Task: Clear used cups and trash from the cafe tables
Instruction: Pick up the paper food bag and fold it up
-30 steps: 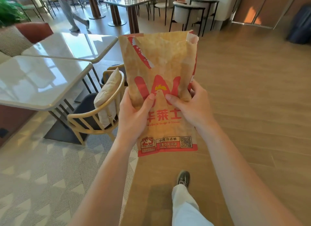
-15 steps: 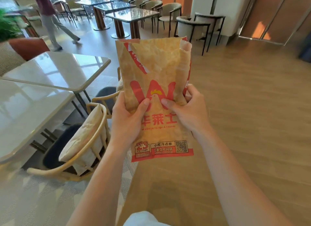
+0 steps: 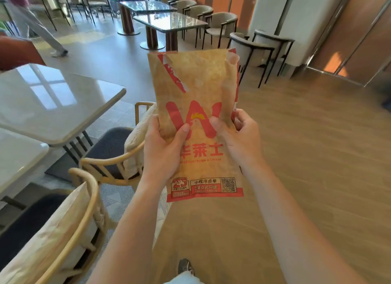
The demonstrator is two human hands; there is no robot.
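Brown paper bag (image 3: 196, 89) upright, gripped between left hand (image 3: 163, 154) and right hand (image 3: 241, 139) fingers.

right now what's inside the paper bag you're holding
Nothing of the inside shows. The paper bag faces the camera with its printed front; its torn top edge shows only paper. The left hand and right hand grip its middle; any contents are hidden behind its wall.

Between left grip (image 3: 164, 154) and right grip (image 3: 240, 143), the bag (image 3: 196, 86) is matt, crinkled brown paper printed red. Left of them the counter (image 3: 63, 106) is smooth and glossy, the chair (image 3: 112, 160) pale wood with a cloth cushion; beneath, the floor (image 3: 317, 167) looks like low-sheen wood plank.
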